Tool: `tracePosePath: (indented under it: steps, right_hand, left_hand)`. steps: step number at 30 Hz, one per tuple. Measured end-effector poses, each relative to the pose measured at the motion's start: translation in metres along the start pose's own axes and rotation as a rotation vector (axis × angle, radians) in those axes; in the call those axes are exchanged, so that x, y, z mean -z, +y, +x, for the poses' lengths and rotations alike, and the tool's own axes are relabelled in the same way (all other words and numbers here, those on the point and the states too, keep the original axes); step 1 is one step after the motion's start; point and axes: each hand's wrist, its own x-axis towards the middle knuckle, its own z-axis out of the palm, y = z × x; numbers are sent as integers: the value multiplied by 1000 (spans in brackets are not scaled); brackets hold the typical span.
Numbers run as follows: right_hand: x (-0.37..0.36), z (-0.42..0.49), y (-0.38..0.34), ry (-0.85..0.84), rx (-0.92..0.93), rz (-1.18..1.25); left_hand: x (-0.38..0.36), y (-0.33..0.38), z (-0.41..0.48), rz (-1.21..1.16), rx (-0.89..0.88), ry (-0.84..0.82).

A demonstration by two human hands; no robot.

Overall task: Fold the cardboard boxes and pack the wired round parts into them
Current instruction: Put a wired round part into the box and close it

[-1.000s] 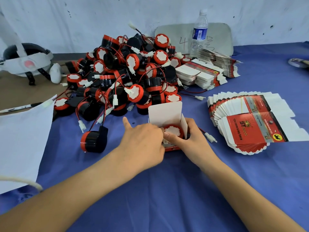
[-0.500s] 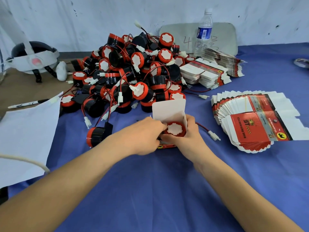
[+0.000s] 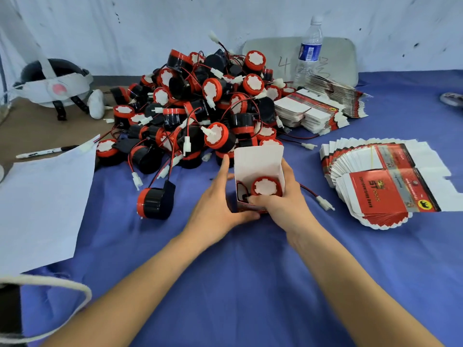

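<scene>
Clasping edges of the box (image 3: 258,159), left grip (image 3: 215,204) and right grip (image 3: 283,204) border open cloth (image 3: 250,271).

Two bare forearms, two bare hands

Both arms are uncovered from the picture's lower edge up to the cardboard box (image 3: 258,161). The left forearm (image 3: 140,279) comes in on the left of the box and the right forearm (image 3: 350,279) on its right. Each looks broad close to the camera and narrows to a slim wrist just short of the box. The left hand (image 3: 215,209), on the box's left side, shows its back, with smooth knuckles and long, slender fingers. The right hand (image 3: 283,206), on the box's right side, shows its back and the edge of the thumb, with a faint ridge of knuckles. The nails are too small to make out.
</scene>
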Motion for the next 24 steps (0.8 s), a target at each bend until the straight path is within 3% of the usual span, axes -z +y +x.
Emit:
tracePosePath:
  steps: [5, 10, 20, 24]
  right_hand:
    - [2, 2, -5, 17, -17, -90]
    - [34, 0, -5, -215, -39, 79]
    - [30, 5, 1, -165, 61, 22]
    - [41, 6, 6, -251, 81, -33]
  left_hand:
    - [-7, -10, 11, -84, -27, 7]
    - [-2, -11, 8, -108, -14, 29]
    - [-2, -9, 7, -106, -31, 22]
    - [0, -8, 6, -133, -29, -8]
